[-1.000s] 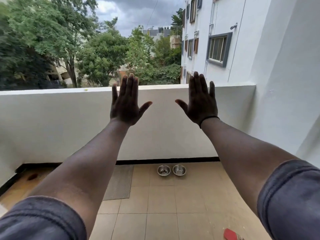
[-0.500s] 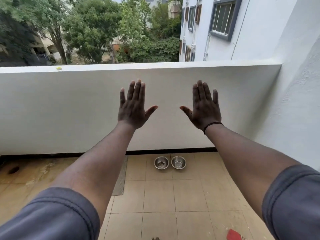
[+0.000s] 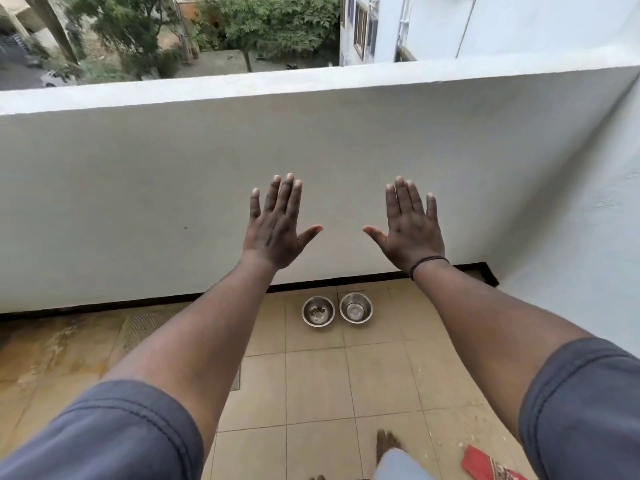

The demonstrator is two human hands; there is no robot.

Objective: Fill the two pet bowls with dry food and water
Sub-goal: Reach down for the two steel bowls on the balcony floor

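Note:
Two small steel pet bowls stand side by side on the tiled balcony floor, close to the parapet wall. The left bowl point(image 3: 318, 311) has a few dark bits of dry food in it. Inside the right bowl point(image 3: 356, 307) I see only shiny metal; water cannot be made out. My left hand point(image 3: 277, 230) and my right hand point(image 3: 410, 230) are stretched out in front of me, backs toward me, fingers straight and spread, holding nothing. Both hands hover well above the bowls.
A white parapet wall point(image 3: 173, 174) closes the balcony ahead and a white side wall point(image 3: 588, 220) stands at the right. A grey floor mat point(image 3: 145, 327) lies at the left, partly behind my arm. A red object point(image 3: 488, 465) lies bottom right. My foot point(image 3: 388, 445) is on the tiles.
The view has tilted downward, so the bowls and floor sit higher in frame and my foot has come into view. Both hands stay raised and spread, empty throughout.

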